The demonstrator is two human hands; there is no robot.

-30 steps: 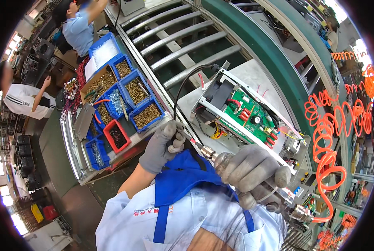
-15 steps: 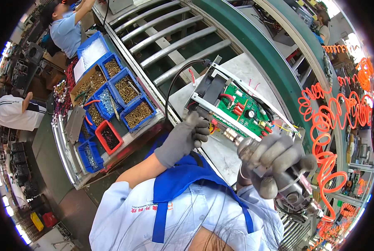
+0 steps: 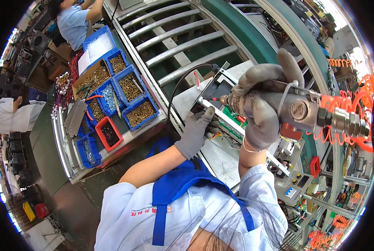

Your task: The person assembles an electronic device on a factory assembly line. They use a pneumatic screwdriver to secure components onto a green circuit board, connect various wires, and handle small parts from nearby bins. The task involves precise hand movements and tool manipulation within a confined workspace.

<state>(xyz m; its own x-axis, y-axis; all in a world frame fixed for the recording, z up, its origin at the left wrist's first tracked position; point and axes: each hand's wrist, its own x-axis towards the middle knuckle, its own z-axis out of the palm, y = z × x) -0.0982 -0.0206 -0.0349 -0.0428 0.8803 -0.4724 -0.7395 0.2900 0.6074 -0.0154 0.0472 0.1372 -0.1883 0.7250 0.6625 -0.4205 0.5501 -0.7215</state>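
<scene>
The conveyor (image 3: 195, 65) spans the top, its rollers running to a side rail. Left of it, the bench (image 3: 129, 136) carries containers near its edge. The chassis (image 3: 226, 120) lies on a pale plate (image 3: 215, 157), which shows along its near side. On the bench, a cardboard box (image 3: 75, 89) holds brass pieces; the blue bins (image 3: 148, 119) hold brass or silvery ones, the red bin (image 3: 115, 144) dark ones. The right hand (image 3: 263, 121) grips the driver (image 3: 298, 109) above the chassis. The left hand (image 3: 197, 130), fingers partly curled, is by the near rail, a gap separating it from the bins; I cannot tell whether it holds anything. The bit (image 3: 214, 99) points toward the chassis's left end.
</scene>
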